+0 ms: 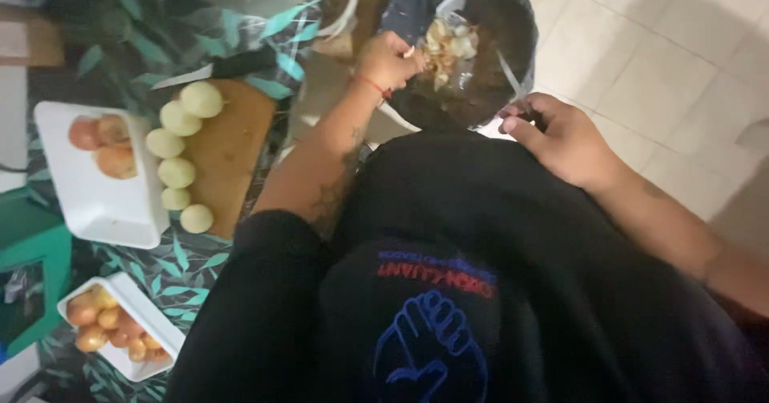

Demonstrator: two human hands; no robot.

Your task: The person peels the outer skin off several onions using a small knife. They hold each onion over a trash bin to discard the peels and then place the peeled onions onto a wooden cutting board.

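The bin liner at the far right is thin, glossy black plastic, and the peels inside it look dry and papery. On the left a matt wooden cutting board bears smooth, pale peeled onions; the white trays beside it look like matt foam.

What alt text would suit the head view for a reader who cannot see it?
A person's left hand drops onion peels into a black-lined bin while the right hand grips its rim. To the left, peeled onions sit on a wooden board near a knife and white trays of unpeeled onions.
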